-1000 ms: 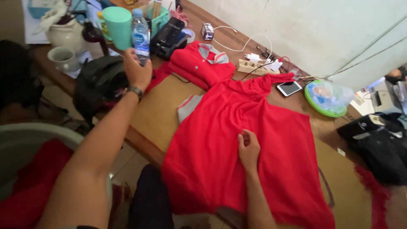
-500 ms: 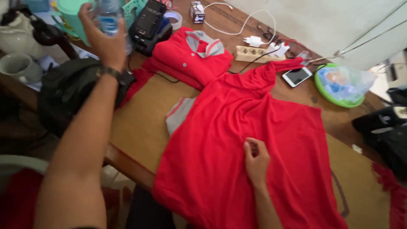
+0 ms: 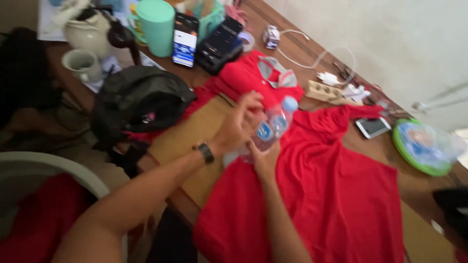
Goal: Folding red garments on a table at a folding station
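Observation:
A clear plastic water bottle [image 3: 269,129] with a blue label and pale blue cap is held above a red garment [image 3: 336,195] spread on the wooden table [image 3: 200,136]. My left hand [image 3: 240,124], with a dark watch at the wrist, grips the bottle's upper side. My right hand [image 3: 263,159] holds the bottle from underneath. The bottle leans to the right, cap pointing up and right.
A folded red shirt with a grey collar [image 3: 258,78] lies behind. A black bag [image 3: 141,100], green cup [image 3: 157,27], phone [image 3: 185,39], black device [image 3: 222,44], mug [image 3: 82,64], white phone [image 3: 373,127] and green-rimmed dish [image 3: 423,146] crowd the table. A pale chair edge [image 3: 48,165] is at left.
My left hand brought the bottle from the far left of the table down over the red garment. My right hand lifted off the fabric and took the bottle from below.

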